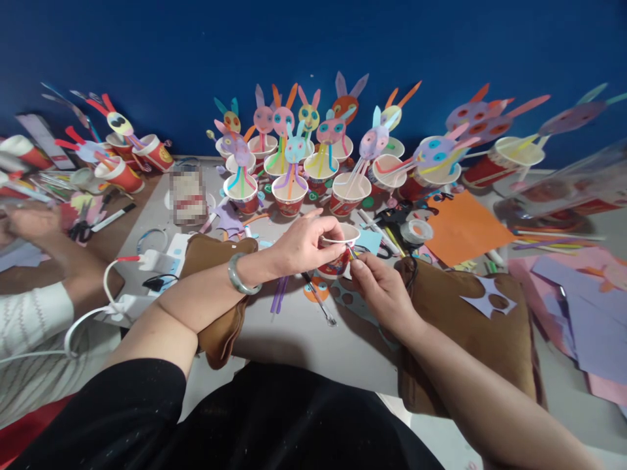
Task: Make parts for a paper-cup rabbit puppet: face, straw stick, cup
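Note:
A red paper cup [335, 267] with a pale rim stands in front of me. My left hand [304, 245], a bangle on its wrist, grips the cup by its rim. From the right, my right hand [383, 287] pinches a slim, pointed tool [351, 253] whose tip meets the cup's side just under the rim; its kind is not clear. Near the cup lie a pen [321, 303], an orange paper face [313, 291] with blue eyes and two purple straws [279, 297]. Grey paper with cut-out holes [349, 298] lies partly under my right hand.
Several finished cups with paper rabbit heads [295, 149] line the blue wall. Brown cushions [465, 339] lie under my forearms. A power strip with plugs [132, 307] is at left, beside a co-worker's arms [73, 261]. Orange paper [470, 228] and tape [416, 230] lie right.

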{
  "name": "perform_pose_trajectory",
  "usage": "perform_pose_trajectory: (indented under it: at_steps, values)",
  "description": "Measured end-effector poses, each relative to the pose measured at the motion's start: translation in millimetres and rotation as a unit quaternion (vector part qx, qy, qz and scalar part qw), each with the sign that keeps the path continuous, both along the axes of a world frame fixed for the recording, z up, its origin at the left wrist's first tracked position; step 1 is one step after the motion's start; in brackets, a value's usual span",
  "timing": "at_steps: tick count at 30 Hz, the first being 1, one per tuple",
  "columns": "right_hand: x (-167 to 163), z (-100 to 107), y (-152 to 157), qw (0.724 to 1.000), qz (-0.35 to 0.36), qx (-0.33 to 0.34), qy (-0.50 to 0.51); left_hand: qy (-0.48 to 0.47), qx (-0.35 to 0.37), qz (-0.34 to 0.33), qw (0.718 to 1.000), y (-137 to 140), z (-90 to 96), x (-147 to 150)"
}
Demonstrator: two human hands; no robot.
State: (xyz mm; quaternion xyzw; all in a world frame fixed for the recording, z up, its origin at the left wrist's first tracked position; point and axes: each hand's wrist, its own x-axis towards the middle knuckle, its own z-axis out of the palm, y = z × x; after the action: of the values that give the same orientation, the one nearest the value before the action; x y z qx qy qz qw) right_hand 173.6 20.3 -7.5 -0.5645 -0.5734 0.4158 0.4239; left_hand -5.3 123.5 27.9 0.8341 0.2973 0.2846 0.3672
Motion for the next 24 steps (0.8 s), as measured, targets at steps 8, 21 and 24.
perform_pose_trajectory:
  at_steps: [8,21,24]
  values:
    - [2.1,0.1,2.8,0.996,-0.005,0.026,-0.082,0.040,0.104,0.002,0.994,-3.6,-2.1,-0.7]
    - [1.7,-3.0,3.4,0.986,-0.047,0.060,-0.149,0.096,0.273,-0.040,0.956,3.3,-9.6,-2.9]
    - [-0.4,2.7,5.1,0.998,0.010,-0.051,0.023,0.109,0.286,-0.041,0.951,3.6,-9.0,-2.9]
